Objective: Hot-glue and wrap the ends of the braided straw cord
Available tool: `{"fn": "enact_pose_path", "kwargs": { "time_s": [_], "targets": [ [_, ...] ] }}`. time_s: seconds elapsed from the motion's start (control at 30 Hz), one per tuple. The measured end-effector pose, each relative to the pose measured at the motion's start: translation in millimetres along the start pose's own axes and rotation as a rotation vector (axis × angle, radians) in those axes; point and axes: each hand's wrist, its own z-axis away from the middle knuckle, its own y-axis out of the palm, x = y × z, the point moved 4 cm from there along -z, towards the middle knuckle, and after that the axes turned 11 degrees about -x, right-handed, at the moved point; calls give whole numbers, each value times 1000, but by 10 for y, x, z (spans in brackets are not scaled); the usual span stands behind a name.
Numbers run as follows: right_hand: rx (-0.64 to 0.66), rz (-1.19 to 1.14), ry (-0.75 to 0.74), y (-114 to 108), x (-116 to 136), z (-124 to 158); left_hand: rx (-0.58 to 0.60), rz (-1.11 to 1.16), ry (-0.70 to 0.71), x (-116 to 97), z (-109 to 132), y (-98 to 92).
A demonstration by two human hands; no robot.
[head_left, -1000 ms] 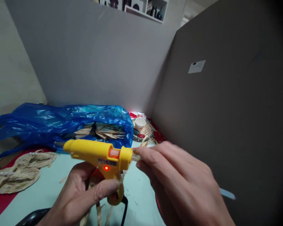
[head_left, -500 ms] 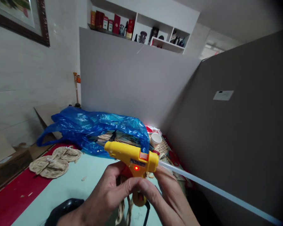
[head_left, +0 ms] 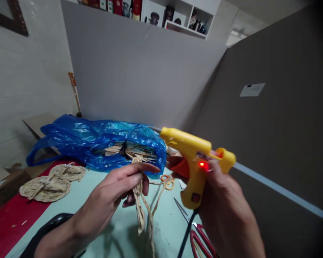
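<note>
My right hand (head_left: 226,197) grips a yellow glue gun (head_left: 188,143) by the side of its body, its red light on and its nozzle pointing left and away. A long, clear glue stick (head_left: 280,190) sticks out of its back end. In my left hand (head_left: 118,186), fingers pinch a bundle of braided straw cord (head_left: 139,211), whose ends hang down over the table. Below the glue gun lie red-handled scissors (head_left: 201,240), partly hidden by my right wrist. Smaller scissors with orange handles (head_left: 167,182) rest behind the cord.
A blue plastic bag (head_left: 78,136) holding a bundle of dry straw strips (head_left: 131,150) lies at the table's back. Coiled straw pieces (head_left: 45,188) sit on the red cloth (head_left: 13,218) at left. Grey panels (head_left: 140,71) stand behind and at right.
My hands have separated: the glue gun has moved right and up with my right hand alone. My left hand has come off it and shows the straw cord. The view has tilted down.
</note>
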Motion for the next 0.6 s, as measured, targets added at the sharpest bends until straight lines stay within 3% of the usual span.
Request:
{"fn": "enact_pose_path", "kwargs": {
  "time_s": [0.07, 0.2, 0.27, 0.4, 0.47, 0.6],
  "targets": [
    [-4, -133, 86, -100, 10, -48, -29, 56, -5, -34, -48, -45],
    [-60, -199, 85, -172, -8, -39, -103, 170, -15, -127, -77, -100],
    [-67, -236, 111, -122, -58, 3, -110, 200, 9, -177, -69, -103],
    [66, -218, 249, 74, -201, 126, -137, 253, 110, -236, -58, -104],
    [44, -142, 290, 110, -268, 166, -157, 269, 145, -244, -52, -106],
    [92, -44, 141, 142, -286, 169, -175, 249, 130, -261, -25, -105]
  ]
}}
